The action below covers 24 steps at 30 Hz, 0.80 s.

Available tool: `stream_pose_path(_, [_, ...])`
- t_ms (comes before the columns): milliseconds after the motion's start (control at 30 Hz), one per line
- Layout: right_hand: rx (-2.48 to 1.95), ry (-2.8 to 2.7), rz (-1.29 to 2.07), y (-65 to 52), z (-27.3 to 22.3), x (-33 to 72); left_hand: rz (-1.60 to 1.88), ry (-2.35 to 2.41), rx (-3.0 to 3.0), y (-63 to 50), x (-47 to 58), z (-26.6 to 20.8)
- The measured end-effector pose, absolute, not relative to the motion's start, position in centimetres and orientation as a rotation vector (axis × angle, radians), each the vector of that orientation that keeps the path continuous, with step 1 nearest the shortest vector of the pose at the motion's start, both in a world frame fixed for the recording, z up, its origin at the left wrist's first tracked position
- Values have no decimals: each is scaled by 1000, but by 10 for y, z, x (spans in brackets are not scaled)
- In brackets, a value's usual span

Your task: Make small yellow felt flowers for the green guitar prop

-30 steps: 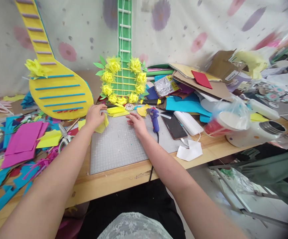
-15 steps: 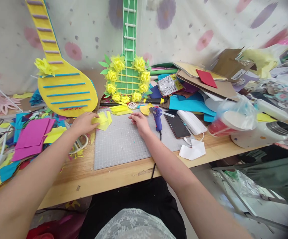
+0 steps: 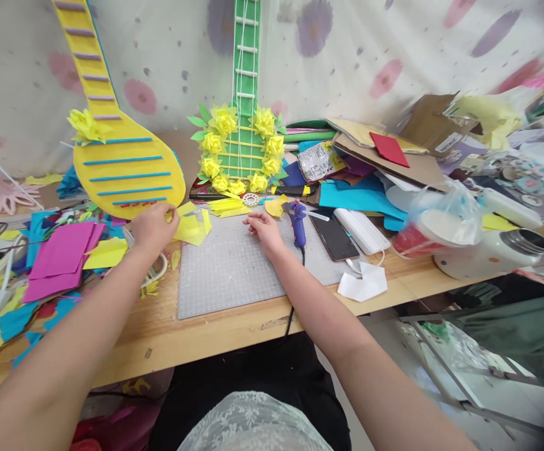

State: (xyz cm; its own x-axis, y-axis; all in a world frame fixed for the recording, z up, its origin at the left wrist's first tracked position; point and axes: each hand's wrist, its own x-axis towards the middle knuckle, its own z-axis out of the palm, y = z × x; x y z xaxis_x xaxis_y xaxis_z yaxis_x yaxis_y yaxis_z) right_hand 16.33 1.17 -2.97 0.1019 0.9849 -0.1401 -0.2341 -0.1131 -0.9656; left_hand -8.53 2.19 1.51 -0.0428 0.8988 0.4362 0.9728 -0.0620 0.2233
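My left hand (image 3: 153, 227) is closed, its fingers bent together at the lower edge of the yellow paper guitar (image 3: 128, 169). Whatever it pinches, if anything, is hidden. Just right of its fingertips lie yellow crepe paper pieces (image 3: 193, 227) on the corner of the grey cutting mat (image 3: 229, 275). Above the mat, my right hand (image 3: 266, 232) has its fingers curled in with the tips close together; I cannot make out anything between them. A purple glue gun (image 3: 296, 224) rests right of that hand. Scissors (image 3: 159, 268) lie partly under my left wrist.
Behind the mat leans a green guitar (image 3: 246, 138) ringed with yellow paper roses. Right are a phone (image 3: 335, 237), a white power bank (image 3: 360, 230), a bagged cup (image 3: 434, 232) and a steel-mouthed bottle (image 3: 492, 250). Magenta sheets (image 3: 62, 257) and coloured scraps cover the left side.
My left hand has drawn back left and slightly up from the yellow paper pieces, its fingers now curled in. My right hand has stayed where it was.
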Motion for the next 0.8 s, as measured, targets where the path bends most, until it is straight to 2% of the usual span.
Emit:
stream_pose_path(133, [-1206, -1361, 974, 9, -25, 171, -839, -1819, -2181, 5, -45, 17])
stream_pose_path(333, [-1156, -1986, 631, 4, -21, 186, -605, -1619, -2577, -10, 23, -21])
stream_pose_path(467, [-1250, -2026, 682, 8, -26, 191, -627, -1684, -2639, -11, 32, -30])
stream_pose_path(600, [-1362, -1897, 753, 14, -32, 194, -878, -1887, -2616, -9, 17, -27])
stream_pose_path(800, [-1230, -1760, 970, 18, -37, 196, -1230, -2111, -2531, -7, -1, -29])
